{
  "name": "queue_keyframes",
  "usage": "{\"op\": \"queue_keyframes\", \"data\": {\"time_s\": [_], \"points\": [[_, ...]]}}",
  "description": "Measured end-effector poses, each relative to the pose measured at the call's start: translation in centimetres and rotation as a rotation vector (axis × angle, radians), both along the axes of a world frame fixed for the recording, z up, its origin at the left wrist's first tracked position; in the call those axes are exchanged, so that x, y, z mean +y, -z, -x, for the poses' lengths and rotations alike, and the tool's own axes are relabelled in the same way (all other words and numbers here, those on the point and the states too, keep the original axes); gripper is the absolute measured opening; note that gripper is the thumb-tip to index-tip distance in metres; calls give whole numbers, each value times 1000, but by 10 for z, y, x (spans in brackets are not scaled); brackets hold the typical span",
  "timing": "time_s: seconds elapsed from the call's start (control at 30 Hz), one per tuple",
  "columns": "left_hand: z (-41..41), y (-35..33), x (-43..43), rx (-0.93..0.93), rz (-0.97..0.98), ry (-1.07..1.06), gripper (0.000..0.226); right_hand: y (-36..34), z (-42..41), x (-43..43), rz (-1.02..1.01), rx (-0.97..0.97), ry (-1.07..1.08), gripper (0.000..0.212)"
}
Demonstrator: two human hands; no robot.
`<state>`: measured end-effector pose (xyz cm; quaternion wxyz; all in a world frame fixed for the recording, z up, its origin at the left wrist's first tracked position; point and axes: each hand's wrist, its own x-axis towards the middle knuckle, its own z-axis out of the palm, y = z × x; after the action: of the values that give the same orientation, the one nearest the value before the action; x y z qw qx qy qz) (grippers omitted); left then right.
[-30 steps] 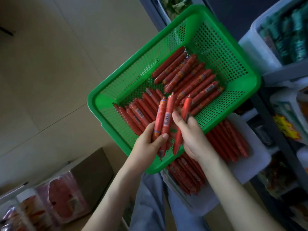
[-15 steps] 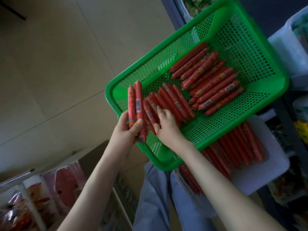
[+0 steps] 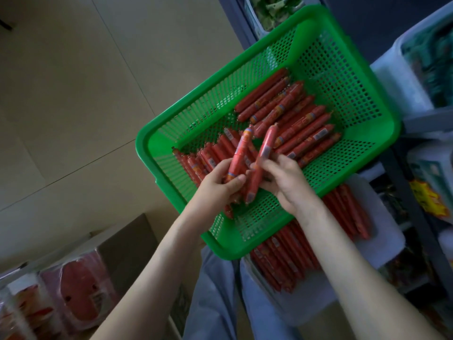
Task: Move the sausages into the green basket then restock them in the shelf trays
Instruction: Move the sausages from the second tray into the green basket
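Green basket (image 3: 147, 153), perforated plastic, was seen held askew in front of the shelving, its near corner above the person's grey-blue trousers (image 3: 213, 303). Two lots of sausages were noted on its floor: a far row (image 3: 301, 119) laid side by side toward the right wall, and a near row (image 3: 196, 163) partly hidden behind the hands.

Left hand (image 3: 218, 186): grip was closed round the left-hand sausage (image 3: 239, 155), thumb laid across its lower end, upper end pointing up over the basket. Whether a second one was held beneath it could not be told.

Right hand (image 3: 289, 185): grip was pinched on the right-hand sausage (image 3: 263, 158), which was held steeply, just beside the other.

Both hands were placed over the basket's near half, close together.

Below the basket a white shelf tray (image 3: 387, 231) was recorded, with tray sausages (image 3: 348, 212) lying in it in rows. Much of the tray was covered by the basket and crossed by the right forearm.

Surroundings:
- A dark shelf upright (image 3: 411, 197) was seen to the right of the tray, with a yellow tag (image 3: 426, 200) beyond it.
- A white bin (image 3: 397, 79) of green packets was noted at upper right.
- A bin of leafy greens (image 3: 272, 8) was cut off by the top edge.
- A cardboard box (image 3: 127, 244) was seen at lower left, with wrapped packs of red sliced meat (image 3: 81, 290) in front of it.
- A beige tiled floor (image 3: 73, 94) filled the left side.
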<state>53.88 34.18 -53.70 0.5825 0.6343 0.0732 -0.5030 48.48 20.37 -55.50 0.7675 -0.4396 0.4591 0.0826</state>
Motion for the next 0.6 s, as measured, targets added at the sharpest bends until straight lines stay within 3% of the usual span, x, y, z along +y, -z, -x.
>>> {"op": "queue_keyframes", "data": {"time_s": [0.07,0.23,0.37,0.43,0.53,0.6], "points": [[-8,1,-6,2,-18,-33,22,11,-2,-23,116,99,132,6],[-17,6,-16,-93,-106,4,18,32,-18,-72,341,94,274,39],[-14,9,-25,-9,-95,6,16,41,-28,-83,559,230,11,48],[-10,8,-27,54,-44,-43,23,32,-27,-74,623,193,-99,42],[-2,4,-27,-49,-88,84,29,17,-21,-39,346,26,-264,13],[1,0,-25,-266,-252,418,35,18,-14,-12,290,12,-428,12]]}}
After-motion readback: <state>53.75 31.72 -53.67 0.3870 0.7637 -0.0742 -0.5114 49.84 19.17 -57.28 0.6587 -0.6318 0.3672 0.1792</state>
